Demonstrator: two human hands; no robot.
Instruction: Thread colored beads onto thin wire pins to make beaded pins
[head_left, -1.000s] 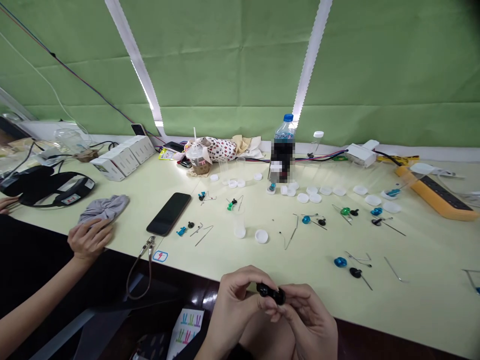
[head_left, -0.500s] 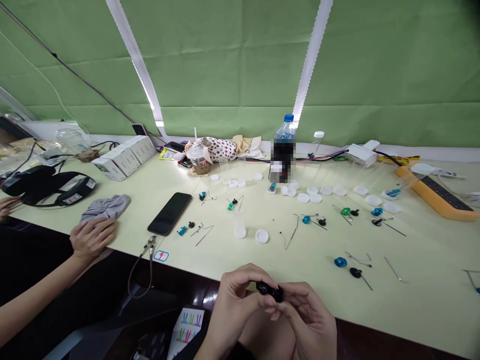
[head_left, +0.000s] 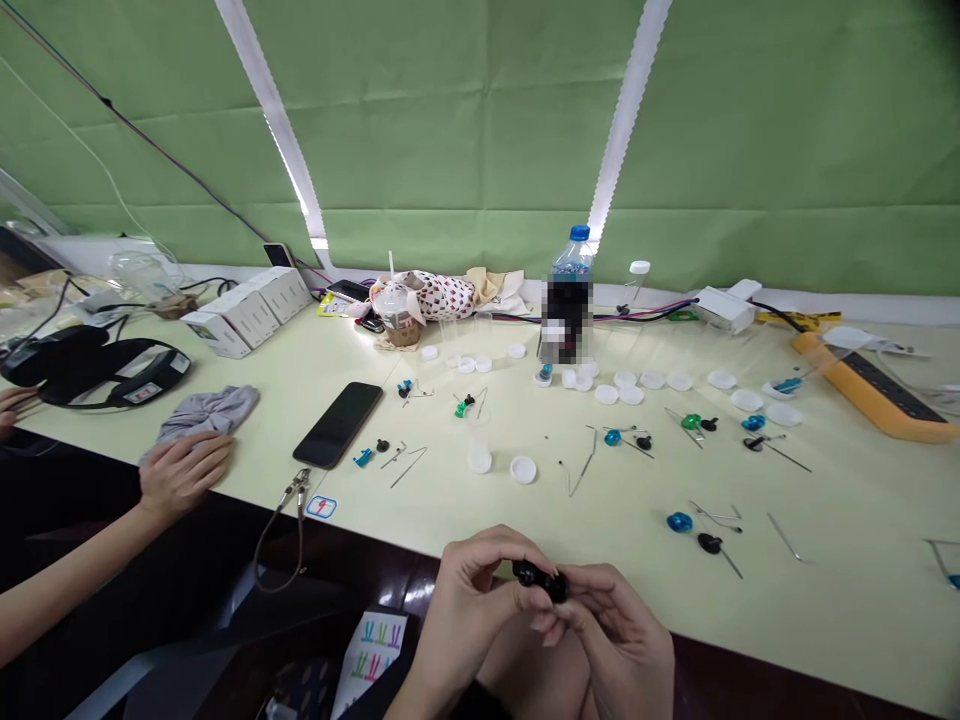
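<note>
Between my two hands, just over the table's front edge, is a small shiny black plastic part [head_left: 541, 578] with rounded ends. My left hand [head_left: 480, 600] pinches its left end between thumb and forefinger. On the other side, the fingertips of my right hand [head_left: 615, 630] close on its right end. The fingers cover part of it, so its full shape is hidden. Nearest on the table are a white round cap [head_left: 523, 469] and a clear tube [head_left: 478, 440] standing on its white cap. To the right lie a blue plastic piece [head_left: 679, 522], a black disc with a stem [head_left: 709, 543] and a bent metal wire [head_left: 787, 540].
A co-worker's hand [head_left: 184, 468] rests by a grey cloth [head_left: 210, 412] at left. Nearby lie a phone [head_left: 339, 425] and a black headset [head_left: 120, 372]. A bottle [head_left: 577, 262], white caps [head_left: 652, 381] and an orange power strip [head_left: 892, 390] are farther back.
Both hands keep the same grip on the black part, almost still. The view has shifted very slightly.
</note>
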